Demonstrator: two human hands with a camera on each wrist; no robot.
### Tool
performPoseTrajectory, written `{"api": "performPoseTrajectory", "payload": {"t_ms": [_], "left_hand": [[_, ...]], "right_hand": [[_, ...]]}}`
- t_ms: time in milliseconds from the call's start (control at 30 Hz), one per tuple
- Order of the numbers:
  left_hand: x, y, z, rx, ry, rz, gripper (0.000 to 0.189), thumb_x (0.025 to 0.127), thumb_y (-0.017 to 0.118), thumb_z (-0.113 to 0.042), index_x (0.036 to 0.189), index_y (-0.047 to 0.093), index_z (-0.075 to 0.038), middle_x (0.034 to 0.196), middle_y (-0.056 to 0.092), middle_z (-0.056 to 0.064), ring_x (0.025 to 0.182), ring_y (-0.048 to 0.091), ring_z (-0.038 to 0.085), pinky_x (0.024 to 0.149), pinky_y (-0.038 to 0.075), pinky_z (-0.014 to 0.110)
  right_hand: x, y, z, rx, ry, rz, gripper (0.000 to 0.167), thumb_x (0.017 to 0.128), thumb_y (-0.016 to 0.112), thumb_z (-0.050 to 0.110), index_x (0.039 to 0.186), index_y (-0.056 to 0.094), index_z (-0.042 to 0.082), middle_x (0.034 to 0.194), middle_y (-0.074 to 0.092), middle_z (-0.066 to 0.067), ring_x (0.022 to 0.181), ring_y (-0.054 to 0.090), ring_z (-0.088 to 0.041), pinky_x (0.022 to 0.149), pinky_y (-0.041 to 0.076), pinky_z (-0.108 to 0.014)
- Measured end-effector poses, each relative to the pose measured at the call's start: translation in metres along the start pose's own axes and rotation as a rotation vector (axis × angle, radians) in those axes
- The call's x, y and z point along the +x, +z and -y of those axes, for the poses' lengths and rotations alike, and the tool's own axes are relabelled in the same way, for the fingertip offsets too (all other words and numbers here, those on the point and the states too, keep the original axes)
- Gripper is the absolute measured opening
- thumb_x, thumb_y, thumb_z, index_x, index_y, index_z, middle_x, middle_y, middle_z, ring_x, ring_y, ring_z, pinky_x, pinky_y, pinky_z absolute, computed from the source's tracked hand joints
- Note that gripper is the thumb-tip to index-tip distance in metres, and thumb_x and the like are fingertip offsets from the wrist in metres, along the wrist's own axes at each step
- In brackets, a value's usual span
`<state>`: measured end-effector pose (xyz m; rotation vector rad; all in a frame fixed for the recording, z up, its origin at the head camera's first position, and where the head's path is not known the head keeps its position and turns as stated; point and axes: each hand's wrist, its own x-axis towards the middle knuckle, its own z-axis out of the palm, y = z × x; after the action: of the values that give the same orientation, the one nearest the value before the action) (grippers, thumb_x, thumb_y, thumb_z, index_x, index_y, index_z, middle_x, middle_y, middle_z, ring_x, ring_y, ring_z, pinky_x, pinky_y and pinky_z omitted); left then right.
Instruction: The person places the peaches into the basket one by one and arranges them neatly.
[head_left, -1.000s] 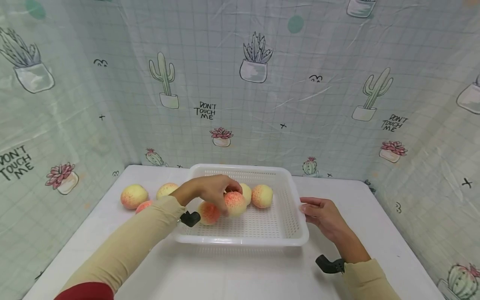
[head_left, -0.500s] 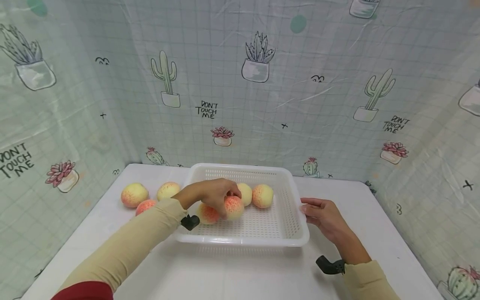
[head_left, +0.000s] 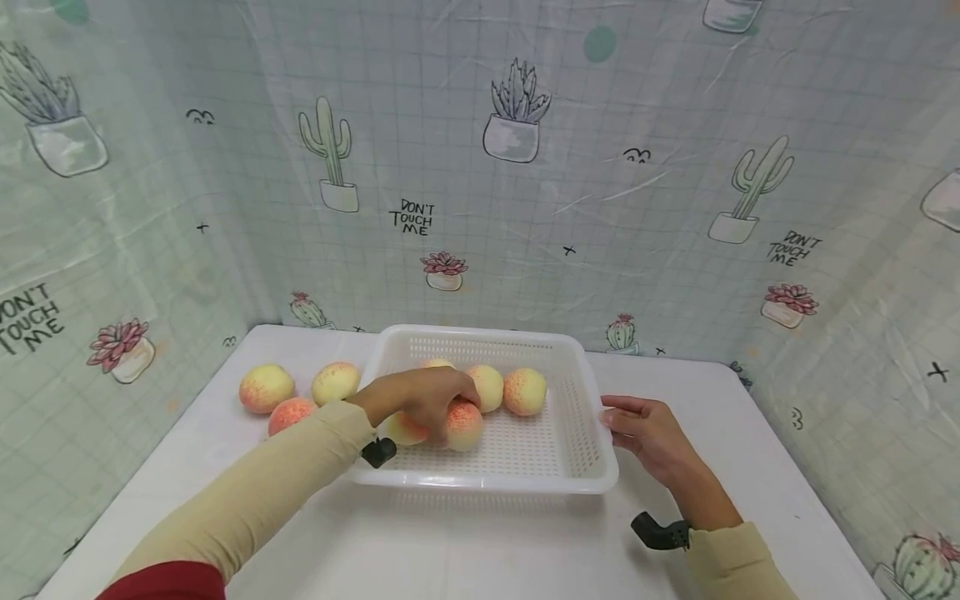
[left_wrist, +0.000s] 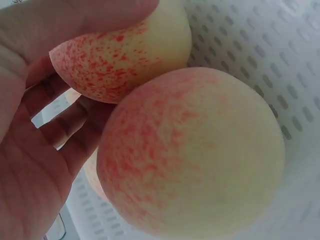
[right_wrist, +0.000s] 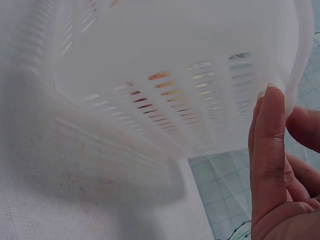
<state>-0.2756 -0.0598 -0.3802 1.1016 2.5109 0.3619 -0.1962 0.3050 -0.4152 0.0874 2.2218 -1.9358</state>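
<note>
My left hand (head_left: pixel 435 400) reaches into a white plastic basket (head_left: pixel 480 482) and grips a red-speckled peach (head_left: pixel 465 427) low over its slotted floor. In the left wrist view the thumb lies over this held peach (left_wrist: pixel 125 60), fingers curled behind it. A second peach (left_wrist: pixel 200 155) sits close beside it, nearer the camera. Other peaches in the basket are a peach (head_left: pixel 405 430) left of the hand, a peach (head_left: pixel 487 388) and a peach (head_left: pixel 525 392) to its right, and one partly hidden behind it. My right hand (head_left: pixel 648 433) pinches the basket's right rim (right_wrist: pixel 304 45) between thumb and fingers.
Left of the basket, on the white table (head_left: pixel 510 550), lie a yellow-red peach (head_left: pixel 266 388), a paler peach (head_left: pixel 335 382) and a redder peach (head_left: pixel 291 413) partly behind the left sleeve (head_left: pixel 262 492). A cactus-printed curtain (head_left: pixel 480 208) encloses the back and sides.
My left hand has lowered the held peach slightly down and left within the basket. A peach behind the hand has come into view. The right hand stays on the rim.
</note>
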Motion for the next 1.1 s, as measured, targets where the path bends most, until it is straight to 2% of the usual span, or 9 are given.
{"api": "performPoseTrajectory", "payload": {"t_ms": [267,467,533,700,833,1000,1100], "left_hand": [[-0.001,-0.003,0.006,0.007,-0.038,-0.029,0.066,0.066,0.095,-0.011,0.127,0.073,-0.023,0.126,0.061,-0.005,0.113,0.056,0.014,0.104,0.051,0.033],[0.002,-0.001,0.007,0.071,0.012,-0.045,0.065,0.062,0.094,-0.004,0.122,0.075,-0.022,0.120,0.067,-0.005,0.108,0.059,0.013,0.102,0.053,0.031],[0.002,0.000,0.006,0.076,0.002,-0.043,0.066,0.063,0.093,-0.003,0.123,0.074,-0.021,0.121,0.068,-0.004,0.109,0.059,0.014,0.104,0.053,0.033],[0.000,0.002,0.000,0.039,-0.078,-0.031,0.065,0.070,0.091,-0.002,0.129,0.070,-0.020,0.128,0.066,-0.003,0.112,0.057,0.015,0.110,0.051,0.037],[-0.002,0.002,-0.001,0.047,-0.063,-0.051,0.060,0.072,0.091,-0.003,0.126,0.072,-0.019,0.125,0.067,-0.003,0.111,0.059,0.015,0.108,0.052,0.037],[-0.010,-0.007,0.002,-0.085,-0.067,-0.086,0.063,0.074,0.088,-0.003,0.133,0.069,-0.011,0.131,0.069,0.003,0.119,0.063,0.021,0.110,0.053,0.041],[-0.018,-0.017,0.007,-0.168,-0.040,-0.122,0.065,0.076,0.086,-0.006,0.138,0.065,-0.006,0.138,0.067,0.010,0.126,0.063,0.027,0.112,0.054,0.045]], "right_hand": [[0.000,0.001,0.003,0.009,-0.015,0.010,0.058,0.100,0.071,0.019,0.146,0.051,-0.009,0.110,0.079,0.010,0.098,0.076,-0.010,0.088,0.065,-0.026],[0.000,0.002,0.003,0.012,-0.016,0.009,0.057,0.100,0.071,0.018,0.146,0.051,-0.009,0.108,0.079,0.011,0.097,0.076,-0.010,0.088,0.065,-0.026],[0.000,0.001,0.003,0.014,-0.012,0.007,0.058,0.100,0.071,0.019,0.146,0.051,-0.009,0.108,0.079,0.011,0.097,0.076,-0.010,0.088,0.064,-0.025],[-0.001,0.001,0.000,0.013,-0.010,0.002,0.058,0.100,0.071,0.021,0.147,0.051,-0.008,0.112,0.078,0.010,0.099,0.076,-0.010,0.090,0.064,-0.026],[-0.002,0.002,-0.002,0.016,-0.008,0.001,0.059,0.100,0.072,0.021,0.147,0.051,-0.007,0.114,0.078,0.009,0.100,0.076,-0.011,0.091,0.064,-0.026],[-0.003,0.002,-0.003,0.025,-0.005,-0.004,0.058,0.100,0.072,0.020,0.146,0.051,-0.008,0.110,0.078,0.010,0.098,0.076,-0.011,0.089,0.064,-0.026],[-0.003,0.002,-0.002,0.025,-0.002,-0.007,0.057,0.100,0.072,0.020,0.146,0.052,-0.008,0.108,0.078,0.011,0.098,0.075,-0.010,0.088,0.064,-0.025]]}}
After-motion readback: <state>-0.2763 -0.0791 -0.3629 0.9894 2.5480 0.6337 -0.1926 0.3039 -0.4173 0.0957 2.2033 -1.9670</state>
